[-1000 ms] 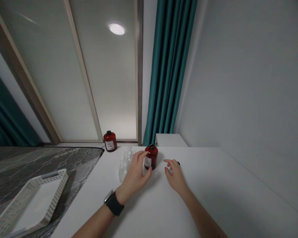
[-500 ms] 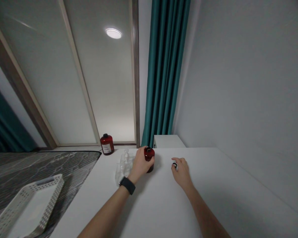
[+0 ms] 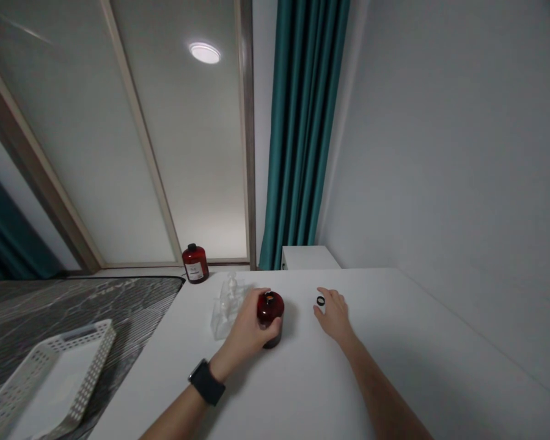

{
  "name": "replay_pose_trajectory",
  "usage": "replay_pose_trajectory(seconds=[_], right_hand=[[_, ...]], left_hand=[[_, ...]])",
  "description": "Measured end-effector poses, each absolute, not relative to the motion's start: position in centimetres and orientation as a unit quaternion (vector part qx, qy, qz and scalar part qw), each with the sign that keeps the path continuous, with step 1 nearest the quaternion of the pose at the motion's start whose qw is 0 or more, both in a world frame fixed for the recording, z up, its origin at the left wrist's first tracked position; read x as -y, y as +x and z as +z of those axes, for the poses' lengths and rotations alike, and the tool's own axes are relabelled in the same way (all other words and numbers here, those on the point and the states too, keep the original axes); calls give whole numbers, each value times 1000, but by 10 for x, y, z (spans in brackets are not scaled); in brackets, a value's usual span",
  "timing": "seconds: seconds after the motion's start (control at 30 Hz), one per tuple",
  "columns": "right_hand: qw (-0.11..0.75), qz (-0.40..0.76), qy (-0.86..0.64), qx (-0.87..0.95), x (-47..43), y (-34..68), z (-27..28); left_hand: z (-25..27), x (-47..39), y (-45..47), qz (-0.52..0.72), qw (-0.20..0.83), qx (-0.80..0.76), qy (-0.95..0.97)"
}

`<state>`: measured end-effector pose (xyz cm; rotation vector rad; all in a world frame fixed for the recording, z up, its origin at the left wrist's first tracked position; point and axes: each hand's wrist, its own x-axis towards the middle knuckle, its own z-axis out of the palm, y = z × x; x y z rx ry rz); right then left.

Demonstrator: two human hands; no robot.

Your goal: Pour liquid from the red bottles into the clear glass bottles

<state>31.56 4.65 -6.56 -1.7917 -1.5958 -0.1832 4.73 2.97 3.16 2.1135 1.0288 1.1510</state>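
My left hand, with a dark watch on its wrist, is wrapped round the side of a dark red bottle. The bottle's neck is uncapped and its opening faces up towards me. To the right, my right hand rests at the tabletop with thumb and forefinger apart. Between them lies a small black bottle cap, showing as a ring, with a gap around it. Just behind and left of my left hand is a crumpled clear plastic bag.
A second red bottle, with a black cap and white label, stands at the far left corner of the white table. A white perforated basket sits lower at the left. Beyond the table are a white cabinet and a green curtain.
My left hand has brought the red bottle closer to me and tipped its opening more into sight. My right fingers have parted from the cap, leaving it on the table.
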Motion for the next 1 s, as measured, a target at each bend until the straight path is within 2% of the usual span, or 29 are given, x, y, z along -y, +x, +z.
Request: replay_pose_trajectory(seconds=[0.57,1.0], right_hand=[[335,-35,-690,641,-47,313,-64],[449,54,-561,693,-34,280,-34]], left_hand=[[23,-17,38,432,282,-332,790],[27,-16,39,443,286,-333,782]])
